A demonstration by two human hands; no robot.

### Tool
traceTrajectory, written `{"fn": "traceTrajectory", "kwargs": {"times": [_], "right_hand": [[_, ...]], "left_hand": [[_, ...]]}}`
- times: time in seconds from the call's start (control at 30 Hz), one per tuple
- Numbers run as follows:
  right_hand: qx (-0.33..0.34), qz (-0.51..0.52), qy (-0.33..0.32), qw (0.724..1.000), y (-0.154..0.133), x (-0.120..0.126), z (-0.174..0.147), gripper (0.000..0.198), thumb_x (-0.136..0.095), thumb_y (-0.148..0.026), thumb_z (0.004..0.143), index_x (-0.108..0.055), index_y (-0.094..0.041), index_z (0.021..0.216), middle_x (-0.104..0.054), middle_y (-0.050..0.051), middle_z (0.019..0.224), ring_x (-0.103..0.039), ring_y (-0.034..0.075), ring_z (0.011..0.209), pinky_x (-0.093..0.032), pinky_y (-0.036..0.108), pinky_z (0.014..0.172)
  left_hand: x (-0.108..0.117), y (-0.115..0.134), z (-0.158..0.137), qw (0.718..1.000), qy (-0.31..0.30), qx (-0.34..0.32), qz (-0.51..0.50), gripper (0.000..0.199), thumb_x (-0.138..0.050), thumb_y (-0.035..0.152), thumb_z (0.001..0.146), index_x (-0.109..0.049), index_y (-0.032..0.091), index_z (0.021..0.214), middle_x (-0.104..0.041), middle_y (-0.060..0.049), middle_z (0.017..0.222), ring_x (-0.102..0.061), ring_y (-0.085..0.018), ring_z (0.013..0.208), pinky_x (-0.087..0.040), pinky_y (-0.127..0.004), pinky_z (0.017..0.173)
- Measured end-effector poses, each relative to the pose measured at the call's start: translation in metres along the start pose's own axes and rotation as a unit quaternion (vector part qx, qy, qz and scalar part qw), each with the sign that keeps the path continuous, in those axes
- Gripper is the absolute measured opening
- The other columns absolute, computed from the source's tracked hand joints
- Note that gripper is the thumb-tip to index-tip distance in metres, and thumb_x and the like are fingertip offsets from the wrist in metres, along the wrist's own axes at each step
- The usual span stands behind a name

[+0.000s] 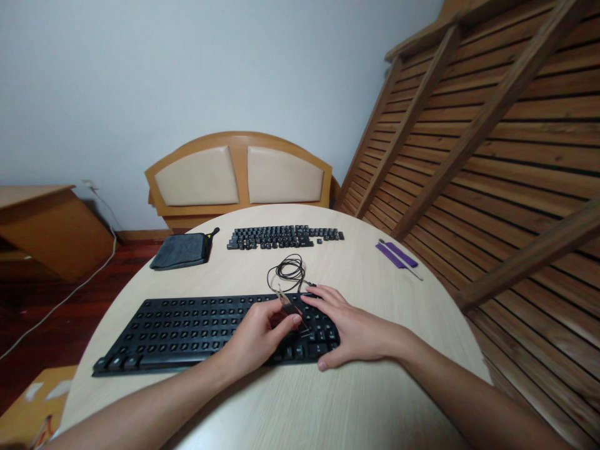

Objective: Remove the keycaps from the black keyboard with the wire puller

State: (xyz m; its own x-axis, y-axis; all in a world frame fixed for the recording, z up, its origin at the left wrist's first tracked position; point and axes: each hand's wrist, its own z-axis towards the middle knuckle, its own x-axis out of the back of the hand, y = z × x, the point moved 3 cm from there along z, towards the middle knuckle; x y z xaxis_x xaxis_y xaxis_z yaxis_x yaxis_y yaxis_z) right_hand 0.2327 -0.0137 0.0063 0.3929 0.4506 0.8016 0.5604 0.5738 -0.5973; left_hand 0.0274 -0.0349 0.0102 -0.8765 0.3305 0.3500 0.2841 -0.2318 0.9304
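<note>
The keyboard [164, 359] holds keys [320, 349] at its right end (left hand [262, 326] pinching a keycap puller [291, 308], right hand [344, 324] spread).

Layout on and around the table [384, 400].
The keyboard [182, 326] lies nearest the viewer, the cable [290, 279] behind its right half, the loose keycaps [276, 237] behind the cable. Left of the keycaps lies the cloth [180, 251]; to their right, the strips [390, 256] and rod [415, 274]. The headboard [241, 181] stands behind the table, the slatted frame [473, 147] right.
</note>
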Motion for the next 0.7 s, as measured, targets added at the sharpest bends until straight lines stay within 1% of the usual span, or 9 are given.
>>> {"fn": "traceTrajectory", "kwargs": {"times": [0.23, 0.37, 0.47, 0.53, 0.7], "right_hand": [[0.000, 0.004, 0.003, 1.000, -0.003, -0.006, 0.002, 0.103, -0.080, -0.054, 0.064, -0.031, -0.026, 0.150, -0.017, 0.008, 0.160, -0.006, 0.033, 0.148, -0.019, 0.053, 0.118], [-0.001, 0.002, 0.005, 1.000, -0.006, -0.007, 0.004, 0.100, -0.079, -0.055, 0.064, -0.035, -0.025, 0.149, -0.017, 0.009, 0.160, -0.006, 0.033, 0.148, -0.020, 0.053, 0.117], [0.002, 0.002, 0.006, 1.000, -0.010, -0.006, 0.005, 0.098, -0.079, -0.054, 0.064, -0.037, -0.023, 0.147, -0.018, 0.010, 0.160, -0.007, 0.034, 0.148, -0.019, 0.053, 0.118], [0.004, 0.000, 0.006, 1.000, -0.012, -0.006, 0.005, 0.095, -0.078, -0.052, 0.066, -0.038, -0.023, 0.147, -0.018, 0.010, 0.160, -0.008, 0.033, 0.148, -0.019, 0.052, 0.118], [0.010, 0.003, 0.006, 1.000, -0.013, -0.007, 0.005, 0.092, -0.078, -0.053, 0.067, -0.041, -0.023, 0.145, -0.020, 0.009, 0.160, -0.008, 0.033, 0.148, -0.020, 0.052, 0.118]], "left_hand": [[-0.001, -0.006, 0.000, 0.999, -0.008, 0.021, -0.032, 0.025, -0.058, 0.036, 0.090, -0.067, 0.013, 0.089, -0.067, -0.005, 0.078, -0.058, -0.017, 0.071, -0.047, -0.029, 0.067], [0.000, -0.005, 0.000, 0.999, 0.007, 0.009, -0.037, 0.023, -0.058, 0.034, 0.090, -0.067, 0.013, 0.092, -0.068, -0.005, 0.080, -0.059, -0.018, 0.074, -0.047, -0.030, 0.069], [0.000, -0.003, -0.001, 1.000, 0.006, -0.004, -0.022, 0.022, -0.057, 0.033, 0.091, -0.067, 0.014, 0.091, -0.069, -0.005, 0.083, -0.059, -0.018, 0.076, -0.047, -0.029, 0.071], [0.000, -0.003, -0.001, 1.000, -0.001, -0.002, -0.002, 0.023, -0.056, 0.034, 0.092, -0.067, 0.014, 0.090, -0.068, -0.005, 0.083, -0.058, -0.017, 0.075, -0.046, -0.029, 0.069], [0.001, -0.004, 0.001, 1.000, -0.004, 0.017, 0.021, 0.026, -0.055, 0.036, 0.092, -0.065, 0.013, 0.084, -0.064, -0.002, 0.073, -0.054, -0.015, 0.066, -0.042, -0.025, 0.062]]}}
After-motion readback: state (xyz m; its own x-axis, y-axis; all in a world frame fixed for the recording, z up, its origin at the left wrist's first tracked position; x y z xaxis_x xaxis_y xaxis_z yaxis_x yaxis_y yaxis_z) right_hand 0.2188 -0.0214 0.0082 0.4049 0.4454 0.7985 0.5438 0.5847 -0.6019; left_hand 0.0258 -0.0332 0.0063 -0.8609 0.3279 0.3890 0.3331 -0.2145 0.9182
